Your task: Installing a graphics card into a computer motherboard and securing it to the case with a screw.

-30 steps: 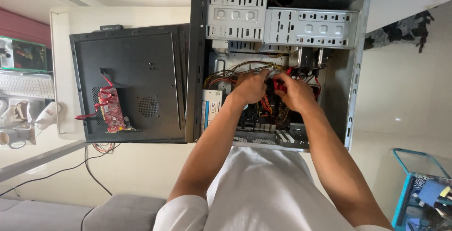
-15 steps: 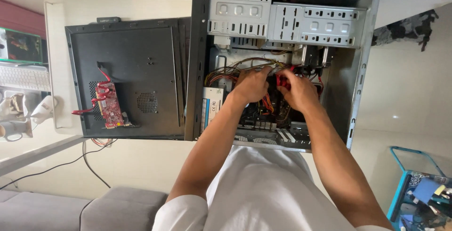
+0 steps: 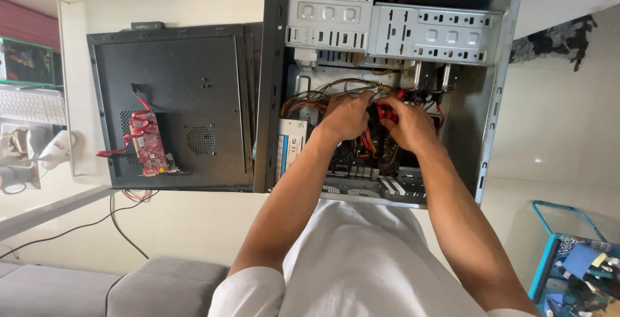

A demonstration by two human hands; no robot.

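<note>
An open computer case [image 3: 497, 97] lies in front of me with its grey drive cages [image 3: 387, 26] at the far end. Both my hands are deep inside it, close together above the motherboard. My left hand [image 3: 345, 118] is closed around a bundle of yellow, orange and black wires [image 3: 310, 97]. My right hand [image 3: 408, 126] pinches a red cable [image 3: 387, 111] just right of the left hand's fingers. The connector ends are hidden under my fingers. A white-labelled power supply [image 3: 292, 146] sits to the left of my left wrist.
The black side panel [image 3: 187, 84] lies left of the case with a red circuit card [image 3: 148, 144] on it. A white keyboard [image 3: 29, 105] is at the far left, a grey cushion [image 3: 161, 286] near me, a blue crate [image 3: 571, 262] at the lower right. Black cables [image 3: 119, 226] trail across the floor.
My hands stay at the same spot inside the case, with the fingers shifting slightly on the cables. My view has drifted a little, so the case sits lower in the frame.
</note>
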